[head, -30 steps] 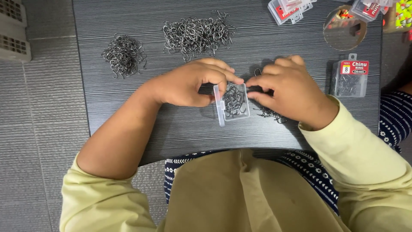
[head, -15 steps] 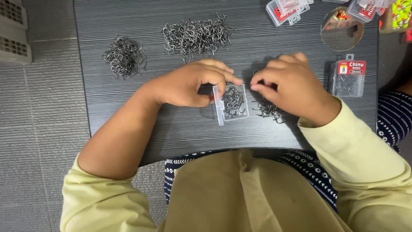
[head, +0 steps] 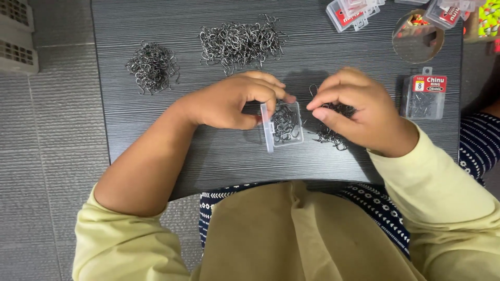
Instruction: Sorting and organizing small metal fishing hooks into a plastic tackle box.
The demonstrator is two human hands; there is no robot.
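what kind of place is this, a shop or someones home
Probably a home or small workshop packing table: piles of loose fish hooks on a dark table, a small clear box being filled, packaged boxes, tiled floor.

1. I sat at a small, dark grey table with a fine wood-grain top, which stood on a grey tiled floor.
2. Two loose heaps of small metal fish hooks lay on its far side: a smaller heap at the left and a wider heap near the middle.
3. A small clear plastic box, open and filled with hooks, lay at the centre.
4. Just to its right lay a third scatter of hooks.
5. A closed clear box with a red label lay near the right edge.
6. More such boxes lay at the far right corner.
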